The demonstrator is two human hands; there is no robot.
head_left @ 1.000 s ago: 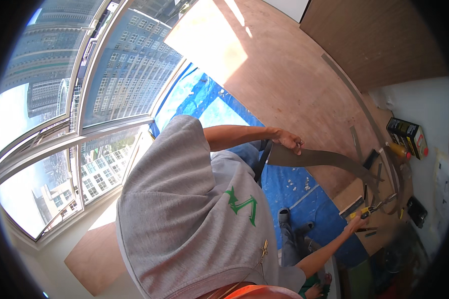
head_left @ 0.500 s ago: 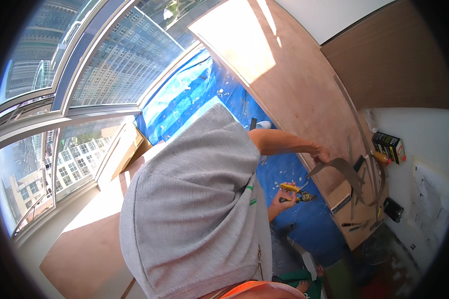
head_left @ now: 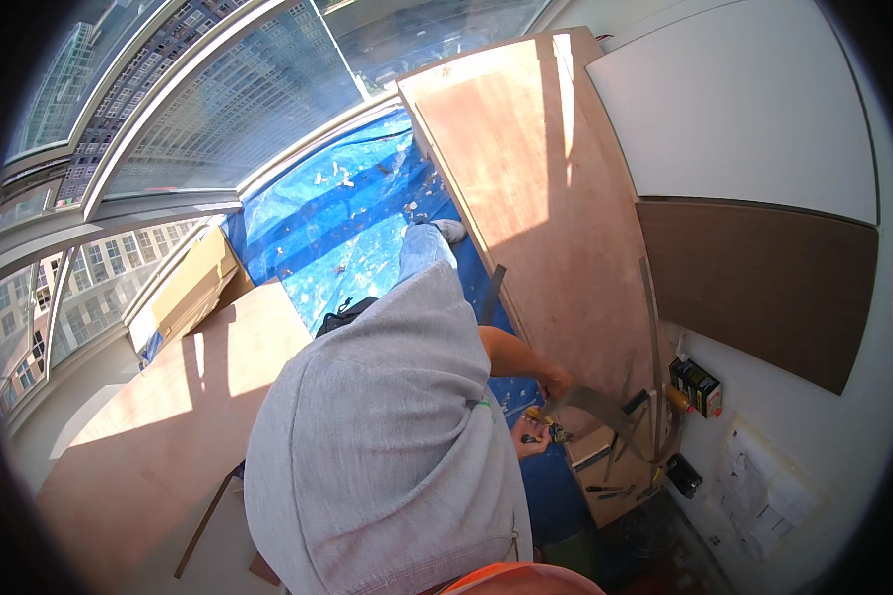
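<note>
My left hand (head_left: 554,380) grips a long, flexible grey-brown strip (head_left: 590,401), which curves down over the wooden board at my right. Just below it, my right hand (head_left: 527,434) is closed on a yellow-and-black hand tool (head_left: 544,426), close to the strip; whether the tool touches it is unclear. My grey shirt (head_left: 367,436) fills the lower middle and hides much of my arms. Loose bars and tools (head_left: 610,490) lie on the board (head_left: 546,169) around the strip's lower end.
Blue sheeting (head_left: 318,208) covers the floor beside the windows (head_left: 238,109). Cardboard (head_left: 189,288) and another plywood sheet (head_left: 139,446) are on the left. A white panel (head_left: 734,109), brown panel (head_left: 754,288), black box (head_left: 695,387) and taped paper (head_left: 764,486) are on the right.
The view has swung, bringing more plywood and panels into sight. My right hand has moved from the board's lower end up beside my left hand, still holding the tool.
</note>
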